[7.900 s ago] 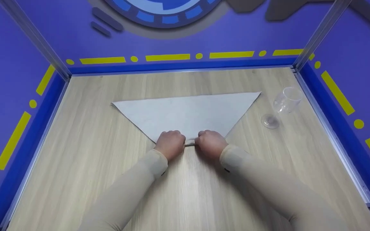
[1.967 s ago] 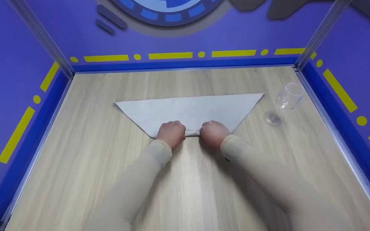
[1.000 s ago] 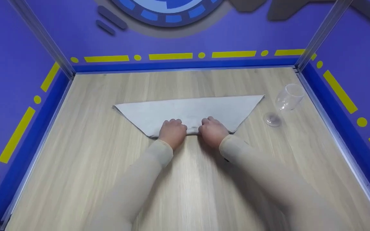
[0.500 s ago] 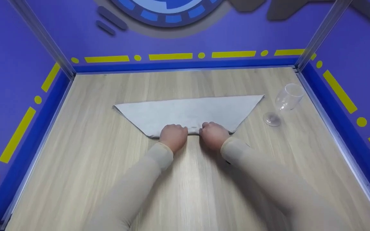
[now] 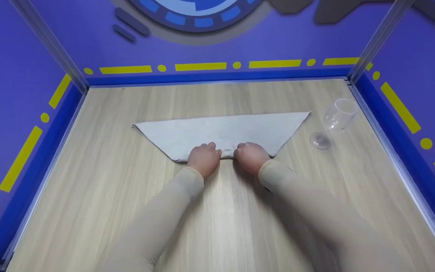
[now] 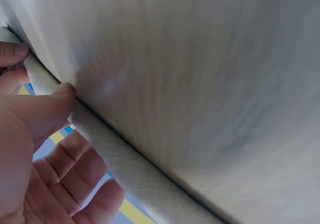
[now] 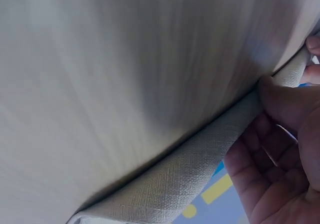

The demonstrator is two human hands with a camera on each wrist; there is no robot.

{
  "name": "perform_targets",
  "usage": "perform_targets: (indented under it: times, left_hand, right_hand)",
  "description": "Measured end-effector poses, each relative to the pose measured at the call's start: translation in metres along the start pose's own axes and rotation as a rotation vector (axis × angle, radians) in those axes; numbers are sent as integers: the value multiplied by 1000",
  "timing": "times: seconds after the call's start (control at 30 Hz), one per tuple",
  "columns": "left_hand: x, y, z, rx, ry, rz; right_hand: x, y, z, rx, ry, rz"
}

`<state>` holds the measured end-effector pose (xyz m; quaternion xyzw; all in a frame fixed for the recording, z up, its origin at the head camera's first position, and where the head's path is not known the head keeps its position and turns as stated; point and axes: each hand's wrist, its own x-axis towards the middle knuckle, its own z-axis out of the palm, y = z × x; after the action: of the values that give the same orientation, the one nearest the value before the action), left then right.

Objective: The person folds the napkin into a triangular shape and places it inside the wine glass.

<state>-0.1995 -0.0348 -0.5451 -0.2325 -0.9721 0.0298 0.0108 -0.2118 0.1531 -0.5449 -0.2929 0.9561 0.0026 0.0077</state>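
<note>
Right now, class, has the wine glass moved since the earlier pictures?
No: the wine glass keeps its place relative to the table's far right corner, so no direction applies.

The head view looks forward-down from above, while both wrist views share the cloth roll (image 6: 120, 156) close-up

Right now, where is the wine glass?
In the head view, the wine glass is on the right side of the table, beside the far right corner of the folded cloth.
</note>
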Motion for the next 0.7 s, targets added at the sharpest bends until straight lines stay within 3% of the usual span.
perform_targets:
  times: [0.3,0.53,0.7]
  left_hand:
    - [3,-2,-1,-97,4,5]
    - [7,-10,-1,-178,4,2]
    - [13,-15,-1,-238,-20,-12]
  right_hand:
    - [0,-1,2,-2,10,-20]
    - [6,0,-7,19,-136,29]
    - [14,1,-13,94,-201,99]
